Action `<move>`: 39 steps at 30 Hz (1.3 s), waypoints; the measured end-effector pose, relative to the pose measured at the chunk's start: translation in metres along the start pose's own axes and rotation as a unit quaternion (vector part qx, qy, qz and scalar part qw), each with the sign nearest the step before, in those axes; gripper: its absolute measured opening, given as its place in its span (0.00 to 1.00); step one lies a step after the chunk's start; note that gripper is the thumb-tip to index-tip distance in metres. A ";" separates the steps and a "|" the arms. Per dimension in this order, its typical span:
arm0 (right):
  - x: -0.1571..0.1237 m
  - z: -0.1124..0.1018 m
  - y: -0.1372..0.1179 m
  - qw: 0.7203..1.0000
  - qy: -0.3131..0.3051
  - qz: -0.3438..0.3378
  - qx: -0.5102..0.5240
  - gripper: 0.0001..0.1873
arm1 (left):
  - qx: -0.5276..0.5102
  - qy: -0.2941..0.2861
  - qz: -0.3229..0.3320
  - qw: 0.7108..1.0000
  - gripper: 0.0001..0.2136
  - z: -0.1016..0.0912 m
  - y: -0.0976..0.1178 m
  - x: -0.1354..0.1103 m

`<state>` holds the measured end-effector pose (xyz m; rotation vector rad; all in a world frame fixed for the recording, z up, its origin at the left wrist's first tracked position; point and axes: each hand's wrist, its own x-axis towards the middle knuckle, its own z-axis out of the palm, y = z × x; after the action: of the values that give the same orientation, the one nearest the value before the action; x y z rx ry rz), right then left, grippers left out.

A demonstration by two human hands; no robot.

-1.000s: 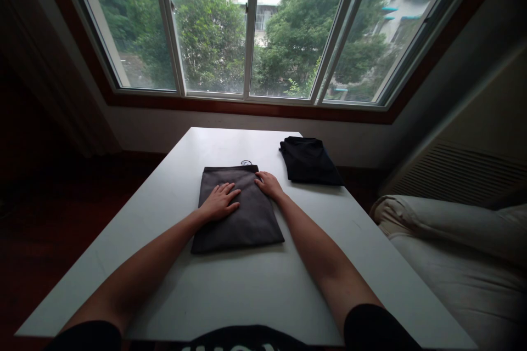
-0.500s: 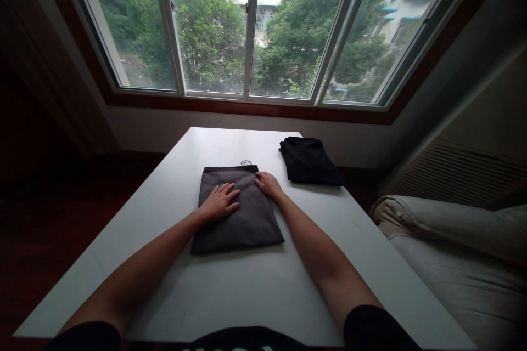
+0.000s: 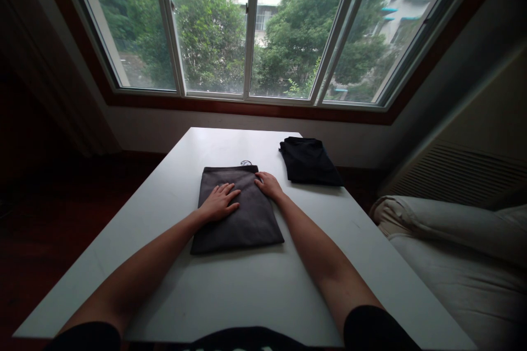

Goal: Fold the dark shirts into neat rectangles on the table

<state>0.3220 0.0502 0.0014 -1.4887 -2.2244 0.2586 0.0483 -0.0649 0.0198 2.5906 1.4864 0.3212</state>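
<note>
A dark grey drawstring bag (image 3: 242,230) lies flat on the white table (image 3: 230,290), its cord (image 3: 246,163) looping out beyond the far edge. My left hand (image 3: 219,202) rests palm down on the bag, left of its middle, with the fingers spread. At the bag's upper right edge lies my right hand (image 3: 268,184), fingers stretched over the side and fingertips touching the fabric. Neither hand grasps anything. Whatever the bag may contain is hidden.
Folded black cloth (image 3: 310,162) lies at the table's far right edge. A pale padded seat (image 3: 453,241) stands low on the right. Beyond the table is a wide window (image 3: 247,66) with a brown wooden frame, and a curtain (image 3: 61,66) hangs at left.
</note>
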 end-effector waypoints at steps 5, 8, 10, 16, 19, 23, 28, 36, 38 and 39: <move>-0.001 0.000 0.000 1.000 0.003 0.000 -0.002 0.22 | 0.004 -0.001 0.001 1.000 0.30 0.001 0.000 0.000; 0.000 0.000 0.000 1.000 0.000 0.002 -0.003 0.22 | 0.004 -0.002 0.002 1.000 0.30 0.000 0.000 0.001; 0.000 0.000 0.000 1.000 -0.001 0.003 -0.003 0.22 | 0.002 -0.001 0.002 1.000 0.30 0.000 0.000 0.000; -0.001 -0.002 -0.002 1.000 -0.001 0.009 -0.004 0.22 | -0.010 -0.001 0.000 1.000 0.30 -0.001 0.001 0.000; -0.001 -0.004 -0.004 1.000 -0.003 0.009 -0.004 0.22 | -0.007 -0.003 0.000 1.000 0.30 -0.002 0.001 0.000; -0.002 -0.004 -0.003 1.000 -0.005 0.005 -0.002 0.22 | -0.003 -0.005 -0.002 1.000 0.30 -0.002 0.002 0.000; -0.001 -0.003 -0.002 1.000 0.003 -0.001 -0.001 0.21 | 0.001 -0.004 0.000 1.000 0.30 -0.002 0.002 0.000; -0.001 -0.001 -0.001 1.000 0.004 -0.002 -0.003 0.21 | -0.001 -0.005 -0.001 1.000 0.30 -0.002 0.002 0.000; 0.000 -0.001 -0.001 1.000 0.004 -0.001 -0.004 0.21 | -0.004 -0.003 -0.002 1.000 0.30 -0.002 0.002 0.000; 0.000 -0.001 -0.001 1.000 0.003 0.000 -0.004 0.21 | -0.005 -0.003 -0.002 1.000 0.30 -0.002 0.002 0.000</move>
<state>0.3217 0.0497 0.0020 -1.4921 -2.2228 0.2436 0.0490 -0.0658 0.0219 2.5788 1.4826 0.3195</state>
